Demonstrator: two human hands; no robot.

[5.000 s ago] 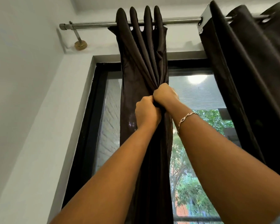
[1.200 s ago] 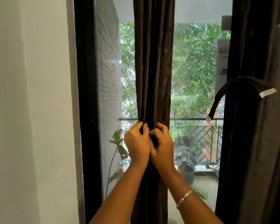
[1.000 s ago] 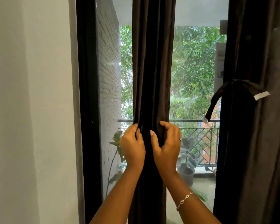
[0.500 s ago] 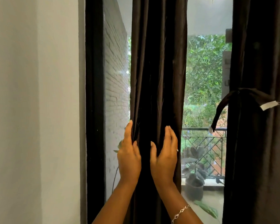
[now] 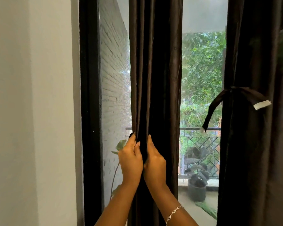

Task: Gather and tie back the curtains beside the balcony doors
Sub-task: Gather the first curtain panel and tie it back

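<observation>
A dark brown curtain hangs in a narrow gathered bunch in front of the balcony door glass. My left hand grips the folds at its left edge, fingers curled into the cloth. My right hand, with a bracelet at the wrist, grips the folds right beside it; its fingers are hidden in the cloth. A second dark curtain hangs at the right with a dark tie-back strap wrapped round it; one strap end dangles loose, the other carries a white tab.
A white wall fills the left side, next to the black door frame. Through the glass I see a white brick wall, a balcony railing, potted plants and green trees.
Half a second ago both hands lay flat with straight fingers on the curtain. Now their fingers are curled into the folds, close together at the left side of the bunch.
</observation>
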